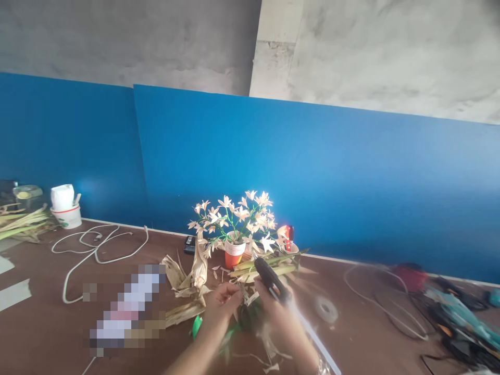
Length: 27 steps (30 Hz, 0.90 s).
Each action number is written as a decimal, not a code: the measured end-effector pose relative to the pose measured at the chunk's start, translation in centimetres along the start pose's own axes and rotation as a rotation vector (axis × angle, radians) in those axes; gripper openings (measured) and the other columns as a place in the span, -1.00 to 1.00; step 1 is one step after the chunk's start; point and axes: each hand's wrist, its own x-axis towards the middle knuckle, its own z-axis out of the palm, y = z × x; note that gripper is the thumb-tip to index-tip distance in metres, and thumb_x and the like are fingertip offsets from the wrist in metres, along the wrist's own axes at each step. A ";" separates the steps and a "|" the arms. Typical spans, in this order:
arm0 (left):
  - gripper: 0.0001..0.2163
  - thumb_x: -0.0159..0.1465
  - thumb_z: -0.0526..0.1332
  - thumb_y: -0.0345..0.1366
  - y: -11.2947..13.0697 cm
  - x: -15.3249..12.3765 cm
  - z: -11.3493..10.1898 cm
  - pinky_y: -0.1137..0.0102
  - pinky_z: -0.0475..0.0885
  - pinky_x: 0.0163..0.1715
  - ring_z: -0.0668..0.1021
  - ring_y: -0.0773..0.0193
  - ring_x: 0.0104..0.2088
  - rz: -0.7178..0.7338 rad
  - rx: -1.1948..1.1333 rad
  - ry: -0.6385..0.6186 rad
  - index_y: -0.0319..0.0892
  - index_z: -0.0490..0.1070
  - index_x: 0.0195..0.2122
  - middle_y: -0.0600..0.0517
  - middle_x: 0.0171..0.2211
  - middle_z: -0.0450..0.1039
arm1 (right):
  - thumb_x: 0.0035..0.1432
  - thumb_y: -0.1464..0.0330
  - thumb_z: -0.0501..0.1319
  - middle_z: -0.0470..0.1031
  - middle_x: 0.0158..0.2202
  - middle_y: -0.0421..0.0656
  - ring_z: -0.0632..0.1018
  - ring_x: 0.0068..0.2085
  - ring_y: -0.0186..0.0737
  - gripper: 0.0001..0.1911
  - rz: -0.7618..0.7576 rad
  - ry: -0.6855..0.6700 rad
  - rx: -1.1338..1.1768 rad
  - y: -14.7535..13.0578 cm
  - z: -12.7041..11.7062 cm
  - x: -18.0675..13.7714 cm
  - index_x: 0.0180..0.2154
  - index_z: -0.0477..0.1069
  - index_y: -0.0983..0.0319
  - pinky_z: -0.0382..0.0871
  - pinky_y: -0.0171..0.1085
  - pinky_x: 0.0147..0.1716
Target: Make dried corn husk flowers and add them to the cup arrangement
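Note:
My right hand (283, 312) is closed around a black glue gun (269, 276), whose nozzle points up and away from me. A long translucent glue stick (314, 336) trails from its back end. Left of it, my left hand (223, 303) is pinched, thumb against fingers; anything held there is too small to make out. Just beyond both hands lie dry husks (200, 268) and greenish husk strips (289, 268). Behind them, cream-coloured handmade flowers (240, 213) on green stems stand in an orange and white paper cup (233, 255). A green roll (197, 326) lies by my left wrist.
A white cable (96, 252) and a pixelated patch (128, 307) lie left. A clear tape roll (326, 309) sits to the right, with tangled wires and a teal item (461, 312) farther over. A white tub (67, 214) stands at the far left. A blue partition (312, 177) closes off the back.

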 end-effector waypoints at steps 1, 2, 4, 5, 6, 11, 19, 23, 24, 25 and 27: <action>-0.70 0.05 0.30 -0.01 0.1 0.1 -0.2 0.45 0.30 -0.48 0.45 0.30 -0.50 0.028 0.023 0.039 -0.17 0.48 -0.45 0.10 -0.55 0.44 | 0.07 0.16 0.20 0.40 -0.51 -0.17 0.37 -0.45 -0.23 -0.72 -0.008 -0.001 0.001 0.5 0.0 0.1 -0.43 0.47 0.26 0.27 -0.29 -0.46; -0.71 0.08 0.28 -0.01 0.2 0.3 -0.4 0.44 0.31 -0.46 0.46 0.28 -0.48 0.059 0.053 0.075 -0.16 0.48 -0.44 0.09 -0.53 0.44 | 0.07 0.16 0.21 0.39 -0.52 -0.19 0.35 -0.47 -0.25 -0.73 -0.023 -0.011 -0.010 1.0 0.0 0.3 -0.42 0.45 0.25 0.24 -0.31 -0.48; -0.71 0.11 0.25 0.00 0.4 0.6 -0.9 0.42 0.34 -0.42 0.48 0.24 -0.43 0.141 0.130 0.139 -0.16 0.48 -0.45 0.07 -0.49 0.44 | 0.07 0.17 0.22 0.33 -0.55 -0.24 0.32 -0.50 -0.30 -0.74 -0.080 -0.055 -0.076 2.0 -0.1 0.6 -0.45 0.41 0.25 0.19 -0.33 -0.51; -0.70 0.12 0.24 0.00 0.5 0.8 -1.1 0.40 0.36 -0.40 0.49 0.21 -0.40 0.189 0.175 0.167 -0.16 0.48 -0.46 0.05 -0.47 0.44 | 0.07 0.19 0.22 0.31 -0.56 -0.26 0.31 -0.51 -0.31 -0.75 -0.111 -0.083 -0.125 2.4 -0.1 0.7 -0.48 0.38 0.24 0.16 -0.34 -0.52; -0.69 0.13 0.23 0.01 0.4 0.9 -1.3 0.38 0.37 -0.37 0.50 0.18 -0.37 0.236 0.221 0.190 -0.16 0.48 -0.47 0.03 -0.45 0.44 | 0.07 0.20 0.22 0.30 -0.57 -0.26 0.31 -0.51 -0.31 -0.75 -0.138 -0.107 -0.174 2.6 -0.1 0.7 -0.50 0.37 0.24 0.15 -0.35 -0.52; -0.70 0.15 0.20 -0.01 -0.1 1.3 -1.9 0.29 0.40 -0.25 0.49 0.11 -0.28 0.394 0.376 0.289 -0.14 0.49 -0.51 -0.01 -0.39 0.43 | 0.04 0.22 0.24 0.41 -0.55 -0.21 0.39 -0.47 -0.26 -0.77 -0.159 -0.143 -0.277 1.9 0.1 0.4 -0.53 0.42 0.24 0.21 -0.34 -0.49; -0.77 0.15 0.22 -0.10 -0.2 1.3 -1.8 0.26 0.37 -0.20 0.48 0.11 -0.27 0.428 0.461 0.332 -0.12 0.50 -0.51 0.01 -0.42 0.41 | -0.04 0.25 0.26 0.47 -0.57 -0.19 0.40 -0.51 -0.23 -0.82 -0.120 -0.169 -0.263 1.9 0.6 0.1 -0.54 0.47 0.22 0.22 -0.33 -0.53; -0.77 0.16 0.22 -0.09 -0.2 1.2 -1.7 0.28 0.37 -0.20 0.48 0.12 -0.27 0.441 0.463 0.321 -0.12 0.50 -0.50 0.02 -0.42 0.41 | -0.04 0.27 0.24 0.47 -0.56 -0.19 0.41 -0.50 -0.22 -0.84 -0.127 -0.167 -0.282 2.2 0.8 0.2 -0.55 0.46 0.21 0.22 -0.32 -0.52; -0.76 0.16 0.22 -0.09 -0.2 1.2 -1.7 0.28 0.37 -0.21 0.48 0.12 -0.27 0.441 0.463 0.317 -0.12 0.50 -0.50 0.02 -0.42 0.41 | -0.04 0.28 0.24 0.47 -0.57 -0.19 0.41 -0.50 -0.22 -0.84 -0.126 -0.163 -0.286 2.3 0.8 0.2 -0.56 0.45 0.21 0.21 -0.32 -0.53; -0.76 0.17 0.22 -0.09 -0.2 1.2 -1.7 0.29 0.37 -0.21 0.48 0.13 -0.27 0.439 0.465 0.313 -0.12 0.51 -0.50 0.02 -0.41 0.41 | -0.04 0.29 0.24 0.47 -0.57 -0.19 0.41 -0.50 -0.22 -0.84 -0.125 -0.159 -0.290 2.3 0.8 0.2 -0.57 0.44 0.21 0.21 -0.32 -0.53; -0.75 0.17 0.21 -0.08 -0.1 1.1 -1.7 0.29 0.37 -0.21 0.48 0.13 -0.27 0.434 0.468 0.310 -0.12 0.51 -0.50 0.02 -0.41 0.42 | -0.04 0.30 0.23 0.46 -0.58 -0.20 0.41 -0.51 -0.22 -0.84 -0.127 -0.156 -0.308 2.4 0.8 0.2 -0.59 0.42 0.21 0.21 -0.32 -0.53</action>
